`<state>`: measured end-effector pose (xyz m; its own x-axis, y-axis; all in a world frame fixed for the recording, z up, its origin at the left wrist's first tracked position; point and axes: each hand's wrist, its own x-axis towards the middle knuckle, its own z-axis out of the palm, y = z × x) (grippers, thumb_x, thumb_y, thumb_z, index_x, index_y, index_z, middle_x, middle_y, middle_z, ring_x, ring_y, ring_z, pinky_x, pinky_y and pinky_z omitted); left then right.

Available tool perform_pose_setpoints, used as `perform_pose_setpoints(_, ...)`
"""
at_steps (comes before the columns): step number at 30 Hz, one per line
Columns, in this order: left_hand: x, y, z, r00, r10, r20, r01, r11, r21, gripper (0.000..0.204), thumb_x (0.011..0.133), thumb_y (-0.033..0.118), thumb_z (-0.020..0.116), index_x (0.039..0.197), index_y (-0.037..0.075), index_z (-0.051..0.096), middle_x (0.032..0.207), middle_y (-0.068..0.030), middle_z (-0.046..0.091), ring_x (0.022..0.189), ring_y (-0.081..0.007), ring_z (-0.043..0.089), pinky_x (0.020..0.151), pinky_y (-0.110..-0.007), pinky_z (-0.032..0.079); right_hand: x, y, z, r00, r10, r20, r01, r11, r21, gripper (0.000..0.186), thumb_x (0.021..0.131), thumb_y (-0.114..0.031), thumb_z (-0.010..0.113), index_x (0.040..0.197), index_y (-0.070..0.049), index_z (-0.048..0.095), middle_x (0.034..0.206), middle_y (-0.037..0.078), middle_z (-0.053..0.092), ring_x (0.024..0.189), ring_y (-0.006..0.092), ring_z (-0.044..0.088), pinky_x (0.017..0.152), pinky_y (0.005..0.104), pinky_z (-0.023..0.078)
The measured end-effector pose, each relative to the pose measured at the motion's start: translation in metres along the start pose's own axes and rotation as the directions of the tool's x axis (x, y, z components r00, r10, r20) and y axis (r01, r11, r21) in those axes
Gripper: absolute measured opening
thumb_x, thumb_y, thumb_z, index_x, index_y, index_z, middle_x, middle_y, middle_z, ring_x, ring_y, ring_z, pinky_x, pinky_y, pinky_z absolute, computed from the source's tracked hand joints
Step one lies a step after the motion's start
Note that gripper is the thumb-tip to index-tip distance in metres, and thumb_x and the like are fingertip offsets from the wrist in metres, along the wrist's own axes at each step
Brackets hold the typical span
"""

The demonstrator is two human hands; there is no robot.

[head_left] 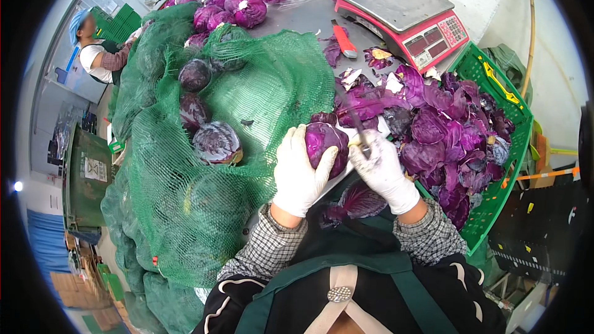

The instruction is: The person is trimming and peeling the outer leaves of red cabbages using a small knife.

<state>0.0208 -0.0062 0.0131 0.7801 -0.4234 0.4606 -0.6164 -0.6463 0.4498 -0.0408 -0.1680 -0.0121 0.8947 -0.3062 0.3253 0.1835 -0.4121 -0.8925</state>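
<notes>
My gloved left hand (297, 172) steadies a trimmed purple cabbage (325, 140), fingers and thumb curved round its near left side. Just right of it, my gloved right hand (385, 170) grips a knife (351, 111); its dark, narrow blade points up and away from me, beside the cabbage. Loose purple leaves (359, 199) lie below the hands, against my apron. On the left, an opened green mesh sack (278, 74) holds several untrimmed cabbages, one of them dark and veined (217, 143).
A green crate (523, 114) full of stripped leaves (433, 130) stands at my right. Beyond it are a red scale (402, 3) and a red-handled cutter (344, 40). Several trimmed cabbages (249, 12) sit at the far side. At far left is another person (99, 55).
</notes>
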Motion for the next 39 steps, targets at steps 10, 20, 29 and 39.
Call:
perform_pose_setpoints(10, -0.010, 0.005, -0.002, 0.993, 0.118, -0.007, -0.118, 0.993, -0.029, 0.068, 0.075, 0.031, 0.075, 0.128, -0.001, 0.048, 0.128, -0.0252, 0.049, 0.115, -0.0396, 0.050, 0.098, -0.042, 0.042, -0.003, 0.001, -0.014, 0.982, 0.087, 0.166, -0.117, 0.978, 0.175, 0.036, 0.079, -0.012, 0.071, 0.110, 0.000, 0.057, 0.095, 0.007, 0.056, 0.080, 0.0137, 0.053, 0.072, 0.0286, 0.047)
perform_pose_setpoints(20, -0.035, -0.017, -0.007, 0.958, 0.287, 0.006, -0.273, 0.919, -0.285, 0.070, 0.070, 0.026, 0.076, 0.130, 0.002, 0.048, 0.139, -0.0274, 0.038, 0.125, -0.0415, 0.042, 0.104, -0.048, 0.036, 0.019, 0.032, -0.035, 0.972, -0.174, -0.158, 0.075, 0.867, -0.493, 0.012, 0.076, -0.001, 0.054, 0.088, -0.005, 0.055, 0.081, 0.017, 0.055, 0.075, 0.0362, 0.058, 0.069, 0.0422, 0.050)
perform_pose_setpoints(29, -0.022, -0.034, -0.027, 0.918, 0.356, 0.177, -0.235, 0.845, -0.480, 0.068, 0.072, 0.027, 0.072, 0.131, 0.000, 0.050, 0.146, -0.0291, 0.026, 0.134, -0.0412, 0.032, 0.109, -0.048, 0.028, 0.016, -0.023, -0.034, 0.871, 0.075, 0.485, -0.120, 0.991, 0.061, 0.052, 0.079, -0.020, 0.077, 0.121, 0.000, 0.056, 0.111, 0.011, 0.055, 0.104, 0.0178, 0.053, 0.089, 0.0319, 0.044)
perform_pose_setpoints(39, -0.028, -0.022, -0.026, 0.880, -0.265, 0.394, 0.473, 0.422, -0.774, 0.077, 0.078, 0.011, 0.074, 0.141, -0.002, 0.031, 0.134, -0.0146, 0.043, 0.126, -0.0230, 0.042, 0.104, -0.036, 0.038, -0.015, -0.034, -0.009, 0.943, -0.257, 0.211, 0.287, 0.950, -0.124, 0.012, 0.079, -0.010, 0.068, 0.085, -0.005, 0.059, 0.077, 0.013, 0.059, 0.071, 0.0310, 0.062, 0.061, 0.0372, 0.052)
